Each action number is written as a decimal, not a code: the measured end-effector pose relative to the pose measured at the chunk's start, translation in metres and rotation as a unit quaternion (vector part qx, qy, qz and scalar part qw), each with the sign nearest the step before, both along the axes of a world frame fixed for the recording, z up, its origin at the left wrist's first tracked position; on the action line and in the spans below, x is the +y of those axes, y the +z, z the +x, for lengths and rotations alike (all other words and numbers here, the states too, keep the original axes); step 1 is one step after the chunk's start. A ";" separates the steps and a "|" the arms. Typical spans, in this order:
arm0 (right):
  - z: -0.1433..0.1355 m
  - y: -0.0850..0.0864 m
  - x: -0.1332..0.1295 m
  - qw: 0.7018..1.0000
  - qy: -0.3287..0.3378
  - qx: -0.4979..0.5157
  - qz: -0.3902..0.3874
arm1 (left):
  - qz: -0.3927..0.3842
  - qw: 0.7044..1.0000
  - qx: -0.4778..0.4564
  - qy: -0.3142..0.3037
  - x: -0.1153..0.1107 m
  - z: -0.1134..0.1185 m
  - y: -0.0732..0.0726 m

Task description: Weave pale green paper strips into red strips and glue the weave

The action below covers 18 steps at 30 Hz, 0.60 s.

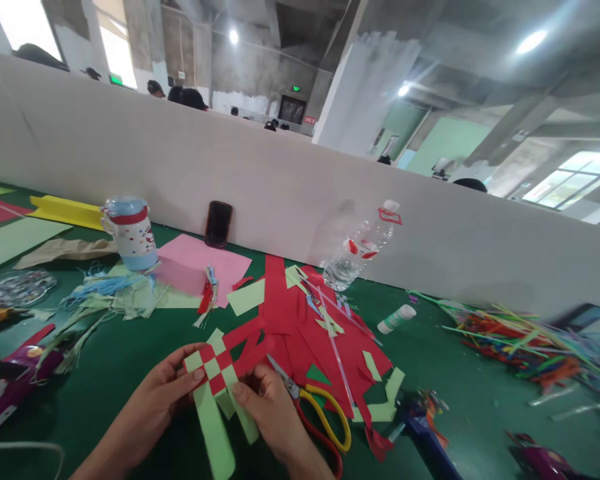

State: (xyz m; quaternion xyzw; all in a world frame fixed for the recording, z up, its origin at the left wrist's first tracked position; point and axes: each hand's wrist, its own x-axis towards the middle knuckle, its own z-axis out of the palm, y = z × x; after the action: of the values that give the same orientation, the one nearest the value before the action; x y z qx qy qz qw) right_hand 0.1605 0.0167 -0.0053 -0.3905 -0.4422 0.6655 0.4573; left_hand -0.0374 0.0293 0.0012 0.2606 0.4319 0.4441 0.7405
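Both my hands hold a small woven patch (215, 369) of red and light green paper strips low in the middle of the green table (440, 373). My left hand (167, 390) pinches its left edge with thumb and fingers. My right hand (270, 410) presses on the green strips hanging down from its right side. Red strips run from the weave up to a pile of red paper (305, 320). Scissors (315, 410) with yellow and red handles lie just right of my right hand.
A white partition (280, 180) walls the table's far side. Near it stand a blue cup (130, 233), a dark phone (218, 224), a tilted plastic bottle (360, 250) and a glue stick (396, 318). Pink paper (200, 263), coloured straws (520, 340) and paper scraps (105, 293) lie around.
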 end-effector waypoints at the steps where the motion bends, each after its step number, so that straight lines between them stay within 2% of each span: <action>1: 0.000 0.003 0.000 1.000 0.009 0.023 0.011 | -0.004 1.000 0.006 -0.006 0.002 0.000 0.002; 6: 0.001 0.012 -0.001 0.998 0.008 0.058 0.015 | -0.004 0.999 0.019 -0.029 0.011 0.001 0.008; 13: -0.002 0.000 0.000 0.996 -0.011 0.088 0.022 | -0.023 1.000 0.013 0.012 0.008 0.004 -0.009; 18: -0.004 0.001 -0.001 0.997 -0.020 0.071 0.028 | -0.040 0.999 -0.014 0.022 0.004 0.005 -0.016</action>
State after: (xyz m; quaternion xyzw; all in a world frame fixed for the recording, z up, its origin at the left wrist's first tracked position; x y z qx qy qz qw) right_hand 0.1568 0.0154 -0.0042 -0.3380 -0.4194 0.6695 0.5115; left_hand -0.0324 0.0335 -0.0145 0.2149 0.4448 0.4459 0.7464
